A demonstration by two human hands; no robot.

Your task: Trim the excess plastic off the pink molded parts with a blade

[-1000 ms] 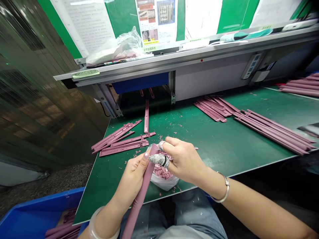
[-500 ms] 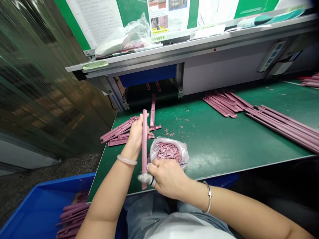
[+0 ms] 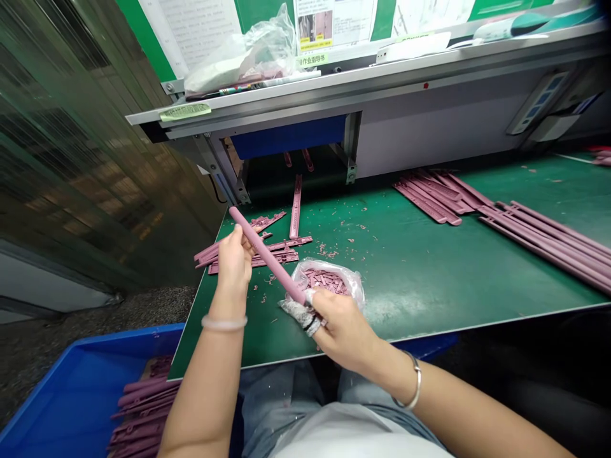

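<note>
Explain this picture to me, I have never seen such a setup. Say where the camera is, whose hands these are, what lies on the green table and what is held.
No machine is at work here. The camera sits on a person's head and looks down at their own two bare hands. The left hand grips a long pink bar, held slanted above the table. The right hand, with grey covers on its fingertips, pinches the bar's lower end. Beside it lies a clear plastic bag of small pink scraps. On the green table lie a heap of flat pink strips near the left hand and longer pink bars to the right. A blue bin at the lower left holds more.
</note>
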